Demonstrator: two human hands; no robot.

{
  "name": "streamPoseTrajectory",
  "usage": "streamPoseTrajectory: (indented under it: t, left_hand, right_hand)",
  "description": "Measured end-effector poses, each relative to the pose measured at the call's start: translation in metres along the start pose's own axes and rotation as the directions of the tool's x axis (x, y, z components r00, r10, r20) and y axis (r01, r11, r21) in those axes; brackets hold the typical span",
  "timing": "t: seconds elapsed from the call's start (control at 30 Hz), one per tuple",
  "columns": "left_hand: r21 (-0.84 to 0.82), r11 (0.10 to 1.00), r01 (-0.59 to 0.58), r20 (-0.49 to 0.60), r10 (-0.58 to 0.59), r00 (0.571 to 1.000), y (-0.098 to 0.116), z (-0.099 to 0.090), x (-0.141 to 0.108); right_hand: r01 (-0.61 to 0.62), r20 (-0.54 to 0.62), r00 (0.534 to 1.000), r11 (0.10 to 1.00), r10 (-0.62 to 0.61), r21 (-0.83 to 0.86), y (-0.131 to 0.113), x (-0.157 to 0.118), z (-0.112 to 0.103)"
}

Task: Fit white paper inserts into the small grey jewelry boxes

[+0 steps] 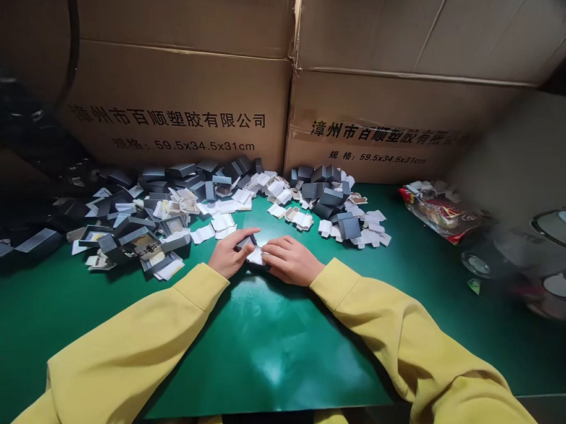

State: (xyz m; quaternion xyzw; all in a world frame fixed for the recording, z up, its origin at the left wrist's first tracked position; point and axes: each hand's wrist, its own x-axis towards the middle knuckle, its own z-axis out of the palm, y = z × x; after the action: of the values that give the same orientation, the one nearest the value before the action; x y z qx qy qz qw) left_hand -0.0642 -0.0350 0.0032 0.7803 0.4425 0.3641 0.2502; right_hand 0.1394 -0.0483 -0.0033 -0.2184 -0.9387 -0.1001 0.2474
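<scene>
Near the middle of the green table, my left hand (229, 253) is closed around a small dark box (247, 241). My right hand (293, 260) meets it from the right, its fingers pressed on a small white piece (256, 255) at the box. How far the white piece sits inside the box is hidden by my fingers. Beyond my hands lie folded white card pieces (222, 222), the nearest just behind my left hand.
Piled dark boxes and white pieces (143, 241) spread at the left; a smaller pile of dark boxes (332, 198) stands right of centre. Large cardboard cartons (185, 85) wall off the back. A red packet (443, 214) and a clear container (554, 271) are at the right.
</scene>
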Motion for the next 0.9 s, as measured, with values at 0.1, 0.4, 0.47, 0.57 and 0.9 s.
streamPoseTrajectory:
  t: [0.1,0.4,0.47,0.57,0.9]
  left_hand:
    - [-0.023,0.999,-0.043,0.044,0.044,0.998,0.0,0.001,0.0]
    - [-0.007,0.993,-0.117,0.048,0.117,0.992,-0.001,0.002,-0.001]
    - [0.008,0.994,-0.112,0.048,0.112,0.993,-0.001,0.002,-0.001]
    - [0.035,0.996,-0.079,0.033,0.077,0.996,0.0,0.002,-0.002]
    - [0.024,0.996,-0.085,0.046,0.084,0.995,-0.003,0.001,-0.003]
  right_hand:
    - [0.037,0.028,0.999,0.999,-0.038,0.032,-0.004,0.003,0.002]
    - [-0.017,-0.017,1.0,0.998,0.018,0.054,-0.015,0.006,0.005]
    - [-0.025,-0.002,1.0,0.996,0.025,0.083,-0.015,0.006,0.005]
    - [-0.071,0.027,0.997,0.99,0.069,0.123,-0.014,0.006,0.003]
    - [-0.068,0.058,0.996,0.993,0.062,0.096,-0.012,0.004,0.004]
